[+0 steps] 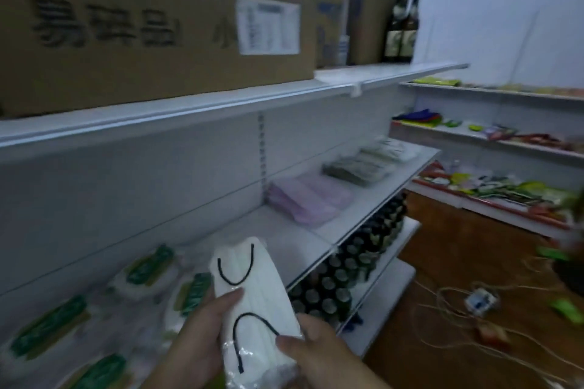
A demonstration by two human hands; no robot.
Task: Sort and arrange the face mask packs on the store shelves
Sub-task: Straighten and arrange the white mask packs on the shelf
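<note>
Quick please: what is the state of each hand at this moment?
Left hand: grip closed on the clear plastic pack of white face masks with black ear loops.
Right hand: grip closed on the same pack, at its lower right edge.

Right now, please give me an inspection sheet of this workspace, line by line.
Surface: white middle shelf, partly bare.
Job's things: white mask pack with black loops in hand; pink packs, grey-green packs and green-labelled packs lying on the shelf.
Clutter: cardboard boxes and two dark bottles on the top shelf.
Grippers: left hand and right hand both hold the white pack.
Cables: loose cords on the floor.
Surroundings: dark bottles below; far shelves with colourful goods.
</note>
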